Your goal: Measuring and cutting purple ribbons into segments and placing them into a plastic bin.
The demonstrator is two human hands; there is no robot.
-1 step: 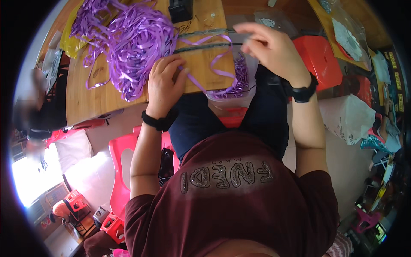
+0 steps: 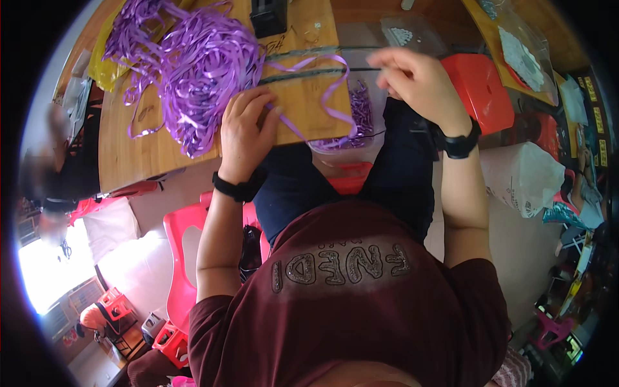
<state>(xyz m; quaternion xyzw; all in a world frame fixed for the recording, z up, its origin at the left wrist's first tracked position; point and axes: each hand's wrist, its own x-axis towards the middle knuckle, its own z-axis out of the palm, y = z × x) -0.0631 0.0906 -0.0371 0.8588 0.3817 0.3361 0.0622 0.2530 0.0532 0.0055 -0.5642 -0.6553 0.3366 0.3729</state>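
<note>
Table [image 2: 126,155]: purple ribbon [image 2: 290,128] aslant rightward from pinching left hand [image 2: 245,134]; right hand [image 2: 429,90], grip unclear

Maroon short-sleeved T-shirt [image 2: 348,329] worn, marked with glittery dark-outlined lettering [image 2: 330,267] | dark navy trousers [image 2: 290,187] worn | broad black wrist straps [image 2: 461,143] fastened left and right

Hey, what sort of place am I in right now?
Probably a small workshop, perhaps at home: a wooden table bears a big heap of purple ribbon, and red stools stand about.

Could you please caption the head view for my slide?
Left hand beside heaped purple ribbon on wooden table, right hand apart.
</note>
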